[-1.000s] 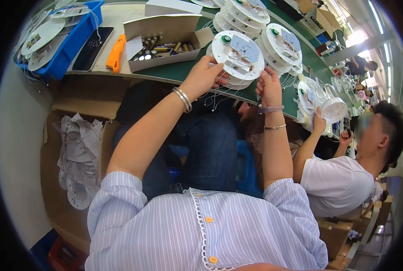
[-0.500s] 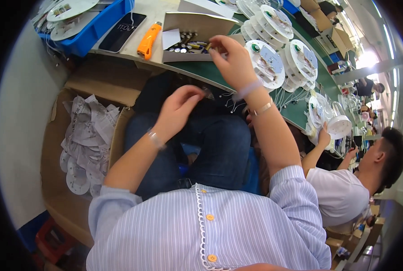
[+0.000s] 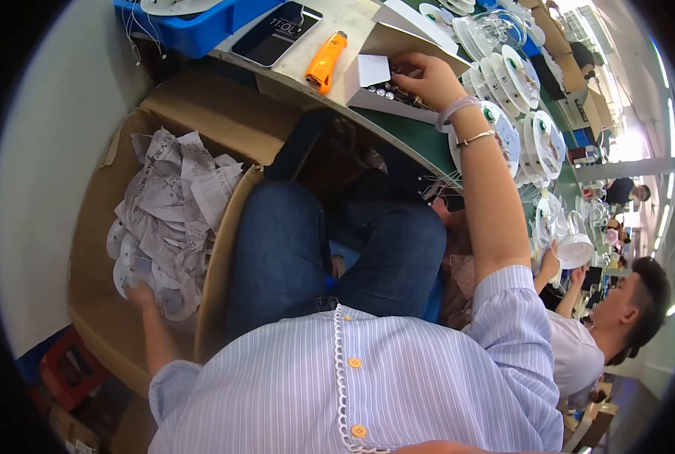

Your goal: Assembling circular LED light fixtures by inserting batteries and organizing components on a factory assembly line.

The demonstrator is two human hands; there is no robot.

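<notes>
Green workbench (image 3: 420,140) along pale wall (image 3: 46,151), bright ceiling light.

At the bottom of the frame, the shirt (image 3: 367,393) is pale blue with fine white stripes and orange buttons. The jeans (image 3: 337,253) above it are dark blue. At left, the cardboard box (image 3: 110,219) is brown, its paper scraps (image 3: 175,208) white with grey print. Up top: an orange cutter (image 3: 327,62), a blue tray (image 3: 205,30), a black phone (image 3: 275,34), a green worktop (image 3: 417,140), and white discs (image 3: 538,140).
</notes>
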